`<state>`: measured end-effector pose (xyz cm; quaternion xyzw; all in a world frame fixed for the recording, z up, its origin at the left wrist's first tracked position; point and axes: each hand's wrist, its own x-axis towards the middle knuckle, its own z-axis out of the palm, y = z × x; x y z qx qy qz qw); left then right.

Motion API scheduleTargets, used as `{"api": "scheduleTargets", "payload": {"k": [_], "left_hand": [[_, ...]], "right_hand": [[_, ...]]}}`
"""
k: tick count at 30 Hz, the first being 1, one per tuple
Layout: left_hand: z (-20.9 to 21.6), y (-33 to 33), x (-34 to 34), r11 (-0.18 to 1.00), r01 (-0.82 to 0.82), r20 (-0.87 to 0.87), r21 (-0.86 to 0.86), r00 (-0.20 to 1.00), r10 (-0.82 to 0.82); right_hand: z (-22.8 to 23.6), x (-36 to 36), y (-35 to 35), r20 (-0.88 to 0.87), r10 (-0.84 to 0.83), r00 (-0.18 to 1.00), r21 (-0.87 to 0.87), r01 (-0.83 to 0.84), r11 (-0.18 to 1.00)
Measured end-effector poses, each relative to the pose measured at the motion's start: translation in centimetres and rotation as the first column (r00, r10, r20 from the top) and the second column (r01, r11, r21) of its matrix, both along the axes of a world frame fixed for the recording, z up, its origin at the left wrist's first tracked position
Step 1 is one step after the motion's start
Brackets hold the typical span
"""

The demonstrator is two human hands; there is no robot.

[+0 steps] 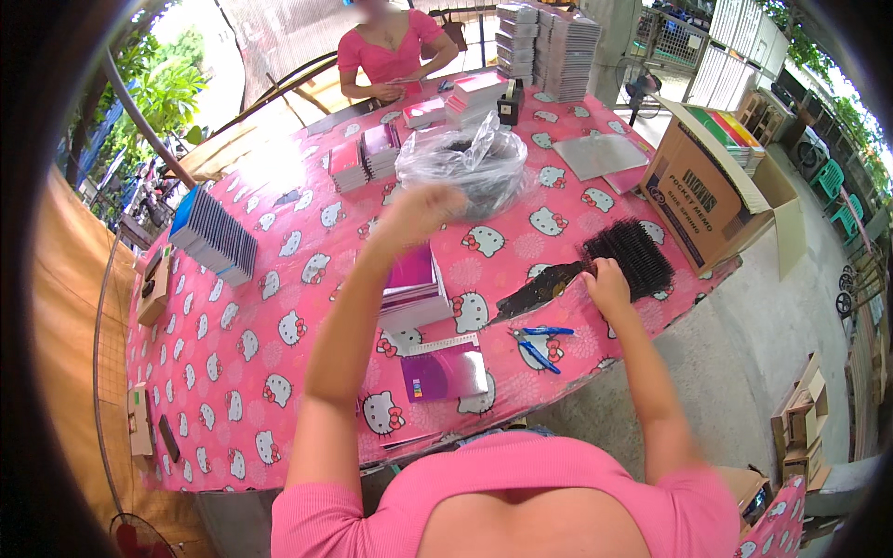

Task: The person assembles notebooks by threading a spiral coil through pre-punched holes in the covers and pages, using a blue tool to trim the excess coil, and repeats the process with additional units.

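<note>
Blurred by motion, my left hand (430, 206) is raised over the table in front of a clear plastic bag (479, 177) with dark contents; its fingers are too smeared to read. My right hand (607, 286) is closed at the left end of a pile of black spiral binding coils (637, 259). A dark, shiny strip (539, 292) lies to the left of that hand. Nearer to me are blue-handled cutters (541, 346) and a purple notebook cover (446, 374) with punched holes along its top edge. Behind the cover stands a stack of purple notebooks (414, 298).
A pink patterned cloth (321, 363) covers the table. At right stands an open cardboard box (712, 186) with notebooks. A blue-topped notebook stack (214, 237) is at left. Tall stacks (558, 51) rise at the back, and a person in pink (391, 56) works across the table.
</note>
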<state>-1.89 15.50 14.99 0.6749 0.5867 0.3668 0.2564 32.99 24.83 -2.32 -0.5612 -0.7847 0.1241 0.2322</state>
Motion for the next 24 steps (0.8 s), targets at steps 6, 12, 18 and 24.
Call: {"api": "scheduleTargets", "payload": {"k": [6, 12, 18, 24], "left_hand": [[-13.4, -12.0, 4.8, 0.956, -0.172, -0.53, -0.237, 0.848, 0.021], [-16.9, -12.8, 3.7, 0.884, -0.228, -0.281, -0.407, 0.953, 0.116], [-16.7, -13.1, 2.8, 0.947, -0.139, -0.205, -0.29, 0.975, 0.081], [-17.0, -13.1, 2.6, 0.911, -0.243, -0.155, -0.333, 0.967, 0.201]], "right_hand": [[-1.9, -2.7, 2.9, 0.304, 0.025, 0.952, -0.021, -0.019, 1.0], [-0.2, -2.9, 2.4, 0.266, -0.02, 0.964, -0.078, 0.042, 0.996], [-0.8, -2.0, 1.1, 0.118, 0.058, 0.991, 0.122, -0.073, 0.99], [1.7, -6.4, -9.0, -0.449, 0.391, 0.804, -0.181, -0.51, 0.841]]}}
